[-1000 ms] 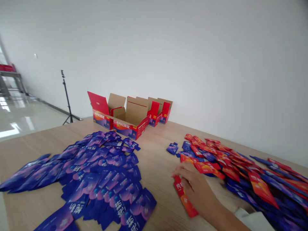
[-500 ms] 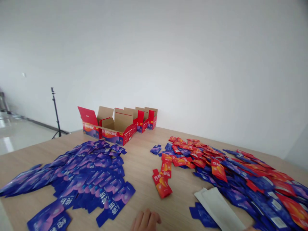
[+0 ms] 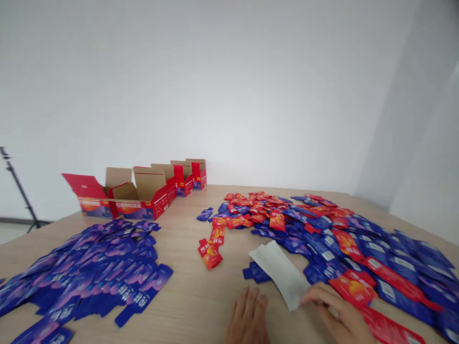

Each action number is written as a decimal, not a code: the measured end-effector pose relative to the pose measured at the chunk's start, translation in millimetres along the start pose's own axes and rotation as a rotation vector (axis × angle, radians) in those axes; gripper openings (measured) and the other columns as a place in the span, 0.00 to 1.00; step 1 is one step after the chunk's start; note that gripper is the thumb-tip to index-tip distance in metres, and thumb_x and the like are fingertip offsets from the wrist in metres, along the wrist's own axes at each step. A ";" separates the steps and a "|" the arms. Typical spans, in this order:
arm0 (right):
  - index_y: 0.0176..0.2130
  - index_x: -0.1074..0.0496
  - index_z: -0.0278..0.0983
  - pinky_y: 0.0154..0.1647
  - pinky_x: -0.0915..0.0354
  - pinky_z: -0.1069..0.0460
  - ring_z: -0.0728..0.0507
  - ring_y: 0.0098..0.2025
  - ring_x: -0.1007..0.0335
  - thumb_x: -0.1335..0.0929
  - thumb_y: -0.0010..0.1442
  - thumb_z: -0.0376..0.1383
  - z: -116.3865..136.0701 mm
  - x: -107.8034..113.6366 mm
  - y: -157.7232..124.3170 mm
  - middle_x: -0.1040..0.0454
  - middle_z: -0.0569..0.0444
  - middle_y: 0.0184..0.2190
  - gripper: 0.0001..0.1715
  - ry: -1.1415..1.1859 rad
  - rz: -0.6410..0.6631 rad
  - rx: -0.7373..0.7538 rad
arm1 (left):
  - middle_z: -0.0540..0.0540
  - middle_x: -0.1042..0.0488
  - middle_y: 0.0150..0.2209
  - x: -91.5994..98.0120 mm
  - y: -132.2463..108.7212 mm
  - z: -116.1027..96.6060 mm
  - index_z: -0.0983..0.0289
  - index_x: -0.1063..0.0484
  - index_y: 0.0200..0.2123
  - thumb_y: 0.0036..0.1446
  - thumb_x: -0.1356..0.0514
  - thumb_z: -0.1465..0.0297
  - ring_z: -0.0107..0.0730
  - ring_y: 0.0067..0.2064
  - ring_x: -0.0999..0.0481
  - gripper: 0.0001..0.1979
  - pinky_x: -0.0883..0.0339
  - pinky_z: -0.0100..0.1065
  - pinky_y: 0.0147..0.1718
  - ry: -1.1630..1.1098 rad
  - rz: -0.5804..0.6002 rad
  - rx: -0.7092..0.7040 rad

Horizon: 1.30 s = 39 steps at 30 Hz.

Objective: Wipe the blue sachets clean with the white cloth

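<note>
The right hand (image 3: 339, 313) is half curled, its fingers seemingly pinching the end of a white paper strip (image 3: 279, 272), though the view is poor. The left hand (image 3: 247, 317) lies open and empty just left of the strip. Dragging the strip could scatter the heap of sachets (image 3: 322, 243) beside it.

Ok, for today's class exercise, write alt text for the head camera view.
A person's right hand touches a white strip on a wooden table, the left hand resting nearby. Blue sachets spread to the left, mixed red and blue sachets to the right, and open red cartons stand against the wall.
</note>
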State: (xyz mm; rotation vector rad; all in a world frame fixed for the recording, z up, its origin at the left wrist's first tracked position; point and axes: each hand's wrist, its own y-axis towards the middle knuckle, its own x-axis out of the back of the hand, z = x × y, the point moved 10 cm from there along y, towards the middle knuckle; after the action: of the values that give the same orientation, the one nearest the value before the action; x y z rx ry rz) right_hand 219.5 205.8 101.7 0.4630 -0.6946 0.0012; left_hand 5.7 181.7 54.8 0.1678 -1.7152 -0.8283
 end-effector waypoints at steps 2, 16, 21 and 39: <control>0.37 0.17 0.44 0.48 0.25 0.43 0.35 0.45 0.19 0.38 0.66 0.41 5.4 3.1 3.4 0.16 0.48 0.38 0.21 -0.058 -0.020 -0.034 | 0.48 0.22 0.64 -3.8 -1.7 -6.1 0.53 0.27 0.64 0.65 0.43 0.72 0.38 0.64 0.23 0.25 0.26 0.35 0.60 -0.029 0.040 -0.069; 0.65 0.27 0.35 0.73 0.40 0.38 0.35 0.71 0.34 0.34 0.68 0.35 13.1 -70.9 33.6 0.27 0.40 0.67 0.28 -0.272 0.064 0.031 | 0.66 0.25 0.65 -27.1 1.8 -15.7 0.69 0.30 0.66 0.70 0.52 0.74 0.50 0.67 0.26 0.25 0.27 0.53 0.63 0.057 0.010 0.059; 0.63 0.25 0.35 0.73 0.38 0.38 0.35 0.68 0.30 0.37 0.67 0.30 -2.9 -68.7 24.8 0.24 0.42 0.65 0.28 -0.284 0.071 0.036 | 0.68 0.29 0.69 -27.6 8.9 -6.5 0.69 0.35 0.69 0.71 0.48 0.70 0.52 0.71 0.32 0.26 0.33 0.55 0.68 0.069 0.027 0.133; 0.60 0.20 0.38 0.73 0.37 0.38 0.40 0.68 0.29 0.40 0.61 0.23 -1.3 -106.0 36.7 0.22 0.46 0.63 0.35 -0.164 0.123 0.165 | 0.62 0.29 0.66 -39.0 5.0 -23.0 0.60 0.31 0.64 0.66 0.35 0.61 0.50 0.66 0.27 0.25 0.28 0.59 0.62 0.137 0.002 0.157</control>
State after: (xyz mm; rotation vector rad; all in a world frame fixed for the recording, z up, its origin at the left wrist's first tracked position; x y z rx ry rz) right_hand 132.8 255.3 50.6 0.5827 -0.8875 0.1384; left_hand 40.5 195.4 28.7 0.3215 -1.6505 -0.6649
